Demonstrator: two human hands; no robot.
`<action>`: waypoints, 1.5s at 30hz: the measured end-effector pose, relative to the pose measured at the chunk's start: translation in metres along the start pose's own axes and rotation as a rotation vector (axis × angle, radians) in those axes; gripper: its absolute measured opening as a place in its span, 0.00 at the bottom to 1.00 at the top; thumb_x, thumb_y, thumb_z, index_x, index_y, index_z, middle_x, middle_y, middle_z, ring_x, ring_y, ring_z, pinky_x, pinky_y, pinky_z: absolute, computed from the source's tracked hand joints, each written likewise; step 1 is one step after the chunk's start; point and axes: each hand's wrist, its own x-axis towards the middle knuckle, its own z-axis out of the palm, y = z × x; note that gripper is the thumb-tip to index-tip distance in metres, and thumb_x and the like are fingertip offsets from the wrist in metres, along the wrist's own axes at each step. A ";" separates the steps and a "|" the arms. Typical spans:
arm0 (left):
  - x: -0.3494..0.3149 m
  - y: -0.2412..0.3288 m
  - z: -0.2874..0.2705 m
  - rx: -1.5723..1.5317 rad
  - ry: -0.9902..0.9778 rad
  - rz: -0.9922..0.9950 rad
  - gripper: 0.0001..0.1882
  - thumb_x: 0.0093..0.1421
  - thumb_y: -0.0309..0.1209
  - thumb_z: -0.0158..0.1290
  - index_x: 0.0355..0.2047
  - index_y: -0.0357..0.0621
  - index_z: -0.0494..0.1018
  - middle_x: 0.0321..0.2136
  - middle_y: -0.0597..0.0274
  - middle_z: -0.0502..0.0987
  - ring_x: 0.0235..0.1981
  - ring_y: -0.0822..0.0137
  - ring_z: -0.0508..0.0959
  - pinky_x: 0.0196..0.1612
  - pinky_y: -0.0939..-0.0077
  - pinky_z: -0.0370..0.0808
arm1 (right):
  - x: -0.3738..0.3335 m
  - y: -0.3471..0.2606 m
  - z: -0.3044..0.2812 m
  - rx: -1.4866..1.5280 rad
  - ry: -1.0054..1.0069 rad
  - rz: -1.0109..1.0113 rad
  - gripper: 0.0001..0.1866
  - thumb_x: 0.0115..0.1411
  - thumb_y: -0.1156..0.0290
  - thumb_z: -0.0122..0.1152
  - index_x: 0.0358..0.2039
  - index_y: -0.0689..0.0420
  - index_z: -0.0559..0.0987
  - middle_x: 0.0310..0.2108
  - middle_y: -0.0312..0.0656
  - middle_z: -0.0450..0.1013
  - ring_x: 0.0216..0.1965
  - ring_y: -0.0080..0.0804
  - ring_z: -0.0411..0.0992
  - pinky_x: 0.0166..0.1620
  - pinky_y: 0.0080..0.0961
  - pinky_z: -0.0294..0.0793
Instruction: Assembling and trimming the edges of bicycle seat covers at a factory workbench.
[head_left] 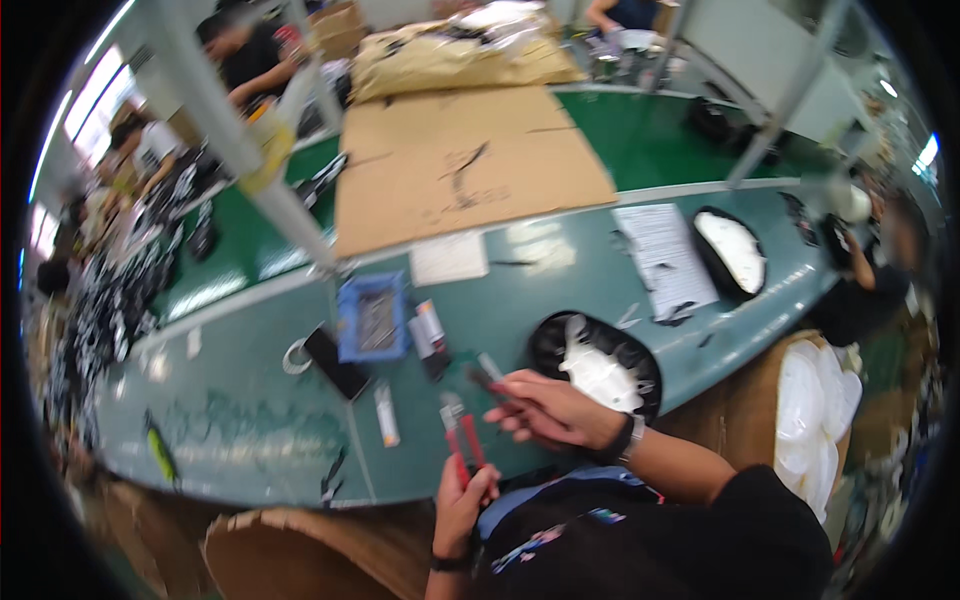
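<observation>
My left hand (466,502) is closed around the red handles of a pair of pliers (460,428), whose metal jaws point away from me above the near edge of the bench. To its right, my right hand (556,408) is closed on a second tool, a red-handled one (490,382) with a dark tip; motion blur hides its exact kind. Just beyond the right wrist lies a black curved shell (648,362) with a white moulded insert (600,370). Small orange-and-white packets (428,325) sit past the two tools.
On the green bench (250,430) stand a blue basket (346,335) of small parts, a black phone (335,362) and a tape roll (296,357). A green-handled tool (158,450) lies far left. Another black shell (705,255) is right of printed sheets (660,250). A person (870,275) works at right.
</observation>
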 end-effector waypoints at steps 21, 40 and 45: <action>-0.028 0.003 -0.031 0.103 -0.082 0.020 0.19 0.63 0.35 0.54 0.47 0.36 0.65 0.29 0.62 0.74 0.24 0.76 0.71 0.29 0.82 0.70 | -0.042 0.027 0.039 -1.624 0.031 -0.775 0.10 0.58 0.70 0.61 0.34 0.62 0.72 0.40 0.52 0.71 0.39 0.51 0.71 0.40 0.39 0.70; -0.016 -0.018 -0.061 -0.139 0.009 -0.033 0.17 0.65 0.35 0.52 0.48 0.37 0.65 0.27 0.64 0.73 0.21 0.77 0.70 0.25 0.85 0.67 | 0.028 0.027 0.044 -0.075 -0.210 0.302 0.12 0.49 0.84 0.50 0.32 0.55 0.64 0.29 0.36 0.62 0.26 0.22 0.62 0.27 0.18 0.62; -0.012 -0.026 -0.048 -0.192 0.081 -0.002 0.15 0.66 0.36 0.51 0.45 0.38 0.65 0.26 0.65 0.73 0.20 0.77 0.70 0.25 0.84 0.67 | 0.148 0.002 0.051 -0.459 -0.057 0.076 0.10 0.54 0.78 0.54 0.37 0.56 0.70 0.35 0.39 0.71 0.35 0.23 0.71 0.37 0.20 0.71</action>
